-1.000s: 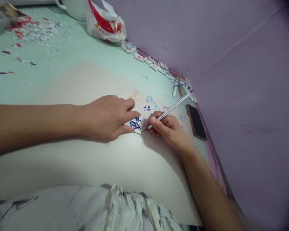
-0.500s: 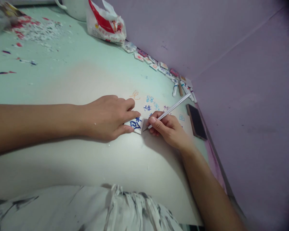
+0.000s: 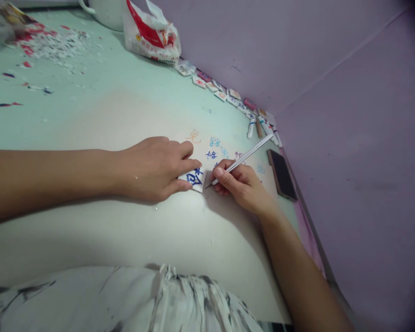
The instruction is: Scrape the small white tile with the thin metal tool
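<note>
My left hand [image 3: 155, 168] lies on the table [image 3: 124, 120] and pins a small white tile [image 3: 194, 178] with blue painted strokes between thumb and forefinger. My right hand [image 3: 240, 184] is closed in a writing grip on a thin silver tool [image 3: 244, 159]. The tool's tip touches the right edge of the tile. Blue and orange characters [image 3: 216, 148] are marked on the tabletop just beyond the tile.
A dark phone [image 3: 281, 175] lies to the right by the purple wall [image 3: 332, 92]. A row of small painted tiles [image 3: 228, 94] and several paint tubes [image 3: 263, 127] line the wall. A red and white plastic bag [image 3: 152, 34] and scattered scraps [image 3: 51, 44] lie far left.
</note>
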The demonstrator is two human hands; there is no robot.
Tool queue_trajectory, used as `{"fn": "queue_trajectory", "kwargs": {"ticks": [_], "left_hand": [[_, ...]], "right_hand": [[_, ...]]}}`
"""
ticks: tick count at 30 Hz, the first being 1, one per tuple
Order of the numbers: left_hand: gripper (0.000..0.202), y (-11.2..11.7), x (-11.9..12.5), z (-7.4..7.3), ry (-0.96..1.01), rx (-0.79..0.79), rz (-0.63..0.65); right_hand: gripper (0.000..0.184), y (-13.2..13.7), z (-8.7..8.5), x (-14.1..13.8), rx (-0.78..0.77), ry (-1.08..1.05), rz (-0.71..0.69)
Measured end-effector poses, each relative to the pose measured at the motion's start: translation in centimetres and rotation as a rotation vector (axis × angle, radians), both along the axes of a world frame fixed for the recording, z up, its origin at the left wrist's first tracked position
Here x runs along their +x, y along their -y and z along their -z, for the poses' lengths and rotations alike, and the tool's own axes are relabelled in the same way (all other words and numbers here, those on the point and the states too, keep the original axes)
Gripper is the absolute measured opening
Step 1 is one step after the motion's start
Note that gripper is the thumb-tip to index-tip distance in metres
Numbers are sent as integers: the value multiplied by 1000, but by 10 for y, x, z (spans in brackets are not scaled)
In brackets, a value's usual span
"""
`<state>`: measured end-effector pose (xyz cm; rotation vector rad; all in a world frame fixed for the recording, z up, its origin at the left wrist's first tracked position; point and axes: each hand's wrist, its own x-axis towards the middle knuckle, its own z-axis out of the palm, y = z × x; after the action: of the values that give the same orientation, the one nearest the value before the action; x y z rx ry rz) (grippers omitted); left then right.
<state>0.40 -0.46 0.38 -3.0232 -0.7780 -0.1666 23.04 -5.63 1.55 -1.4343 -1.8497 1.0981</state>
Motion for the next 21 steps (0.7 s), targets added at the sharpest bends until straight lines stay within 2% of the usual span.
{"fn": "queue_trajectory", "kwargs": {"ticks": [21], "left_hand": [[44, 0, 0, 1, 2, -1, 2]], "right_hand": [[61, -1, 1, 1, 8, -15, -5]]}}
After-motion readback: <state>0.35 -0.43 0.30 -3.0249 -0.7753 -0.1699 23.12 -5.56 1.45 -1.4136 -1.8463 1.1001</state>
